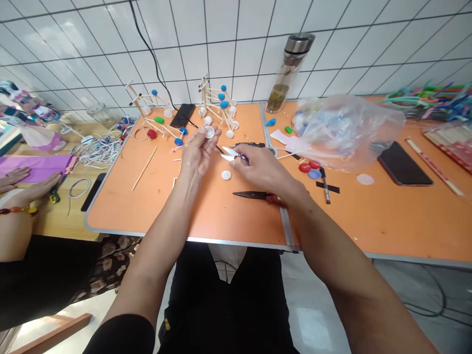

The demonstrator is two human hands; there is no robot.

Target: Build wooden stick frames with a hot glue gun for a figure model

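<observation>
My left hand (195, 157) is raised over the orange table, its fingers closed on a small white round cap (209, 132) with the hollow side showing. Close to its right, my right hand (262, 168) grips a pair of scissors (229, 153) whose pale blades are parted and point toward the left hand. The blades do not touch the cap. Below them a second white cap (226, 174) lies on the table. Dark-jawed pliers (252, 195) with red handles rest beneath my right wrist. Behind the hands stand stick frames (216, 101) with blue and white caps.
A tall glass bottle (289, 73) stands by the tiled wall. To the right are a plastic bag (350, 130), a marker (325, 186) and a phone (404, 164). A wooden stick (144, 168) lies left. Another person's hands (35, 184) rest at the far-left table on purple material (37, 167).
</observation>
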